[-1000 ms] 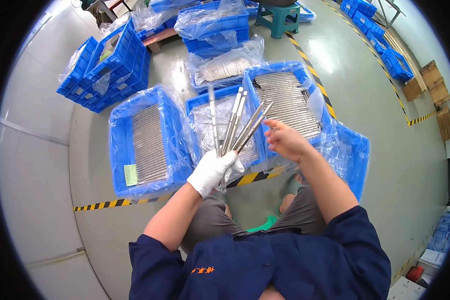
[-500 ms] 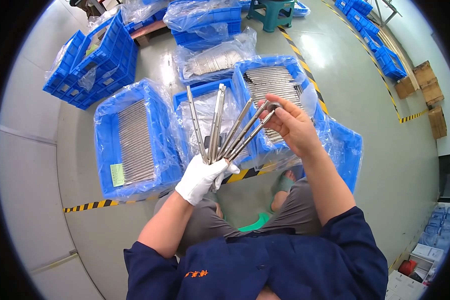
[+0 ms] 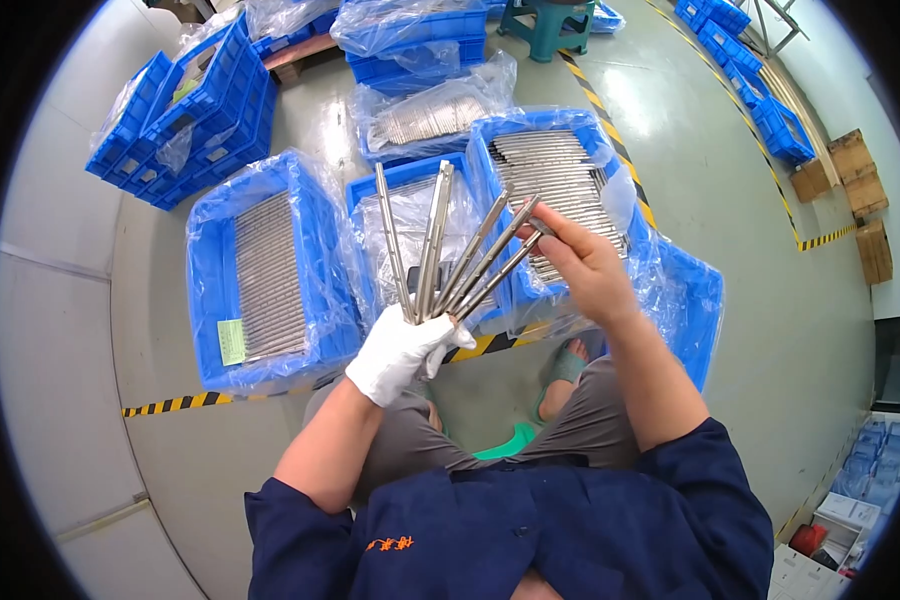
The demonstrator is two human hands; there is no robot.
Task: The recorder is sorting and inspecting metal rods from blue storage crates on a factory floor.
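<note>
My left hand (image 3: 395, 355), in a white glove, is closed round the lower ends of several slim metal rods (image 3: 436, 235). The rods fan out upward, with small marks or holes along their sides. My bare right hand (image 3: 598, 275) pinches a small metal ring (image 3: 540, 228) between thumb and fingers. Seen nearly edge-on, the ring is at the tip of the rightmost rod; whether it sits around the tip or only against it I cannot tell. Beneath the hands, a blue crate (image 3: 490, 135) at the right holds rows of similar rods (image 3: 550, 165).
A plastic-lined blue crate (image 3: 202, 300) of stacked rods stands at the left, with a green label (image 3: 231, 342). Between it and the right crate is another blue crate (image 3: 358, 195). Stacked crates (image 3: 245, 125) and a green stool (image 3: 545, 35) are farther back. Striped tape (image 3: 185, 402) marks the floor.
The ring in my right fingers has turned from showing its round face to nearly edge-on and shifted slightly down at the rod tip. My left hand keeps its hold on the rods.
</note>
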